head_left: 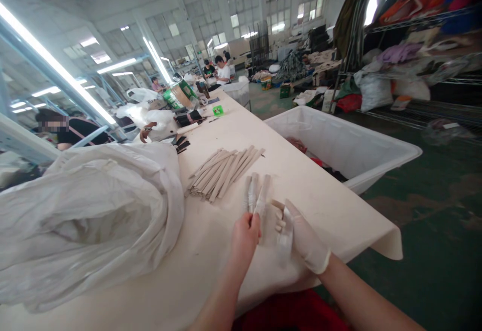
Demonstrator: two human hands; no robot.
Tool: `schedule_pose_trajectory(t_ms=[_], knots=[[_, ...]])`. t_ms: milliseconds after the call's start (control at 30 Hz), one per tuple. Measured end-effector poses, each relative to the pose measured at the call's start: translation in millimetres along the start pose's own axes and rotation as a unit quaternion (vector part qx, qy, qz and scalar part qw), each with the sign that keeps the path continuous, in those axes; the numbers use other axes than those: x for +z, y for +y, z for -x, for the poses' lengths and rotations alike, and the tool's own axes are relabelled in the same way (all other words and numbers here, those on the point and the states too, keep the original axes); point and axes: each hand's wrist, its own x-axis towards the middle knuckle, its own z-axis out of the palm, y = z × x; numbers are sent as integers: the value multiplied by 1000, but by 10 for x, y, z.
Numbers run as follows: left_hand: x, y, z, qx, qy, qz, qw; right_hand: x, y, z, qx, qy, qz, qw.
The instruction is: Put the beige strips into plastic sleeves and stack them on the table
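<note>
My left hand (246,230) is closed around the lower end of a bundle of pale strips (264,190) wrapped in something clear and shiny. Two more wrapped bundles (251,190) lie close beside it on the left. Just to the right, my right hand (303,235) wears a whitish glove with its fingers curled in. A blurred translucent thing (285,245) shows at those fingers; I cannot make out its kind. Beyond my hands, a loose pile of beige strips (224,170) lies fanned out on the cream-covered table (211,270).
A large white cloth sack (150,180) lies on the left. A white plastic bin (361,145) stands against the table's right edge. Farther along are a small green container (217,110) and plastic bags (160,122). A person (81,127) sits at left; others work farther back.
</note>
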Motion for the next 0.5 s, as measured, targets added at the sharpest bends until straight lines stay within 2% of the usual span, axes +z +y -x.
schedule_pose_trajectory(t_ms=[67,167,267,333,500], knots=[[-72,38,-110,16,29,-10,999,-43,-93,-23,1,-10,-33,999],[-165,82,-84,43,44,-21,998,-39,-143,-1,-4,-28,-22,999],[-173,114,88,43,-40,16,998,15,-86,64,-24,-33,28,999],[-155,128,190,29,-69,48,996,40,-28,113,-50,-29,72,996],[-173,152,285,22,-5,84,996,87,162,209,-47,-35,147,987]])
